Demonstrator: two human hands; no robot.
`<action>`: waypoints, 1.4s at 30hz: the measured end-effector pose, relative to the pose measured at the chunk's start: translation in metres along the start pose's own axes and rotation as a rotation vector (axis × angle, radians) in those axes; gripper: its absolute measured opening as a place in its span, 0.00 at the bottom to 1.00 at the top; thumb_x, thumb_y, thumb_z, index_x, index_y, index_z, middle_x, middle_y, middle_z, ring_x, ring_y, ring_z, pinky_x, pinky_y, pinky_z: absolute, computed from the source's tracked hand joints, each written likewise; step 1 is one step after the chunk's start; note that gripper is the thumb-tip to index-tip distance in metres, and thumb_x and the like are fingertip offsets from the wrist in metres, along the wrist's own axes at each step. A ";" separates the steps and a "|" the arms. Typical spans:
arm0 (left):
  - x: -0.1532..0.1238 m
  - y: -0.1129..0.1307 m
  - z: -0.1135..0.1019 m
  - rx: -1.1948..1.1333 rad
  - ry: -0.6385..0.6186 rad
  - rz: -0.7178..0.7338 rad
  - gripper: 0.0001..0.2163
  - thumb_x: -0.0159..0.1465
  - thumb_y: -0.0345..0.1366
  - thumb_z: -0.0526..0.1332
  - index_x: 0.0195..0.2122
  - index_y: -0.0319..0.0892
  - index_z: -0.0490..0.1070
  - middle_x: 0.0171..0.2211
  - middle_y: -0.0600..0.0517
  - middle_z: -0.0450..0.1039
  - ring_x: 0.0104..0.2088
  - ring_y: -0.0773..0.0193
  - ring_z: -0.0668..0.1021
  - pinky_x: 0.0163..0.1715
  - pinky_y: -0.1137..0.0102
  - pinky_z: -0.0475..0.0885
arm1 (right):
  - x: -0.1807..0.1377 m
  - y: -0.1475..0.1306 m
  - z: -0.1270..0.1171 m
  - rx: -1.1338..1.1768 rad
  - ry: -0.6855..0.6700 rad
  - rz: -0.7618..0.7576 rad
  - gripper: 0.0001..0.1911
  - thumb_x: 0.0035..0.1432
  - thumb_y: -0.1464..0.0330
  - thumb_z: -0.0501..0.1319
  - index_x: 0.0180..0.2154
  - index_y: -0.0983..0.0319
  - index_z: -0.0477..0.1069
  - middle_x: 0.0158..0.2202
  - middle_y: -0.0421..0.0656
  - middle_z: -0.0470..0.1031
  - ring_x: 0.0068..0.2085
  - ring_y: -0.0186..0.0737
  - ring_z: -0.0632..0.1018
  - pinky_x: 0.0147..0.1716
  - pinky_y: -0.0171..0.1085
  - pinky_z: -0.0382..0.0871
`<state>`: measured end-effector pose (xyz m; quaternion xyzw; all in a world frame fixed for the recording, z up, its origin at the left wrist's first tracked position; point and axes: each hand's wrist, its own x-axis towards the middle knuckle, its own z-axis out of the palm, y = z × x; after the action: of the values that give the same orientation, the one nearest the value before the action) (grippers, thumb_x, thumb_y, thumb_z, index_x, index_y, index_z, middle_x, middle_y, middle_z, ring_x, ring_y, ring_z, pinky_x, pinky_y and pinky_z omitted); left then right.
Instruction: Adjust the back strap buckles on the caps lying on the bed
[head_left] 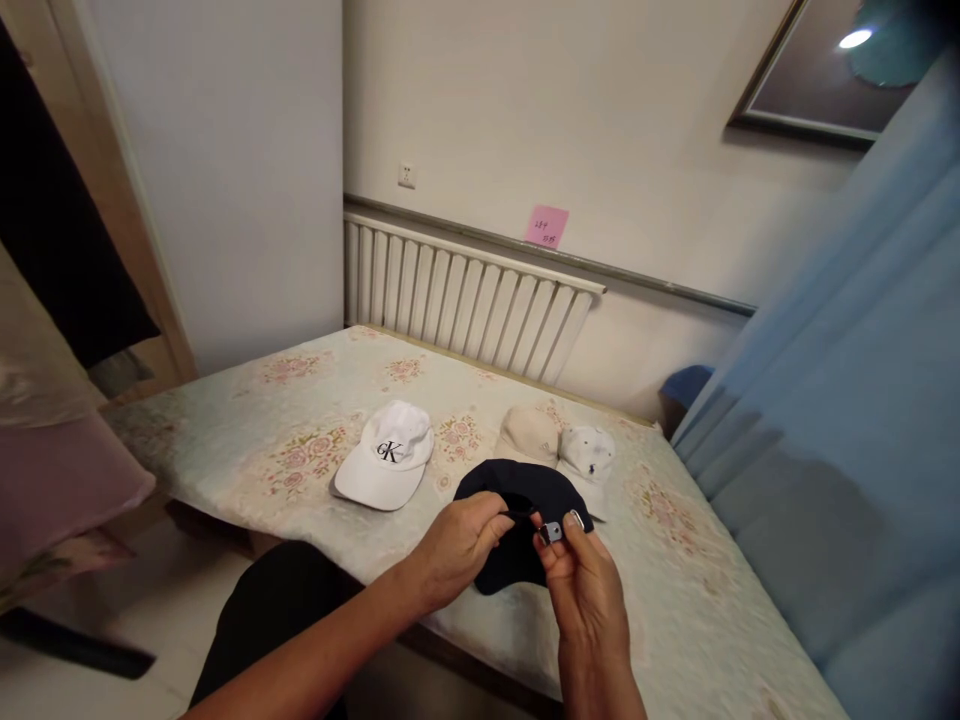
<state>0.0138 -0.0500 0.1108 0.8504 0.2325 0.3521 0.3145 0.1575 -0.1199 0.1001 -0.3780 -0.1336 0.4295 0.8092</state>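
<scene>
A dark navy cap (517, 478) is held up above the bed's front edge, its back opening turned toward me. Pinched in my left hand (465, 540) is the left end of the cap's back strap. My right hand (589, 575) grips the other side of the strap, by a small metal buckle (551, 532). Behind the navy cap lie a beige cap (527, 432) and a white cap with a small dark logo (589, 455), both partly covered by it. Another white cap with "CK" lettering (386, 455) rests to the left, brim toward me.
The caps lie on a bed with a floral cover (300, 450). A white radiator (457, 290) and a wall run along its far side. Blue curtain (840, 400) hangs at the right. A pink note (547, 226) is on the wall. Clothes (67, 230) hang at the left.
</scene>
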 end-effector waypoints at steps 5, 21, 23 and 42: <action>0.003 0.005 0.006 0.081 0.032 0.089 0.11 0.65 0.35 0.49 0.30 0.42 0.69 0.30 0.52 0.69 0.33 0.65 0.69 0.34 0.71 0.63 | 0.002 0.002 -0.008 0.011 0.054 -0.016 0.13 0.42 0.71 0.70 0.28 0.64 0.66 0.21 0.36 0.73 0.26 0.33 0.78 0.25 0.30 0.73; 0.006 0.017 0.030 -0.094 0.108 0.074 0.14 0.56 0.22 0.50 0.35 0.43 0.71 0.33 0.51 0.73 0.36 0.65 0.74 0.39 0.70 0.67 | 0.002 0.008 -0.008 0.038 0.035 -0.024 0.14 0.42 0.67 0.70 0.26 0.62 0.64 0.20 0.36 0.73 0.22 0.30 0.73 0.20 0.29 0.67; 0.006 0.018 0.033 -0.166 0.104 0.033 0.13 0.55 0.23 0.51 0.35 0.43 0.71 0.32 0.52 0.73 0.35 0.65 0.74 0.37 0.71 0.67 | -0.001 0.009 -0.007 0.034 0.007 -0.014 0.14 0.44 0.67 0.69 0.25 0.62 0.63 0.19 0.35 0.71 0.20 0.30 0.72 0.18 0.29 0.65; 0.006 0.017 0.047 -0.402 0.148 -0.268 0.03 0.53 0.31 0.59 0.30 0.41 0.68 0.24 0.56 0.68 0.25 0.69 0.72 0.25 0.75 0.66 | -0.015 0.015 0.002 -0.029 -0.091 0.046 0.13 0.45 0.65 0.68 0.31 0.64 0.68 0.26 0.41 0.76 0.26 0.33 0.76 0.23 0.30 0.69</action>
<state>0.0554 -0.0756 0.0996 0.7043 0.2908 0.4075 0.5032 0.1389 -0.1255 0.0926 -0.3729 -0.1677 0.4627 0.7866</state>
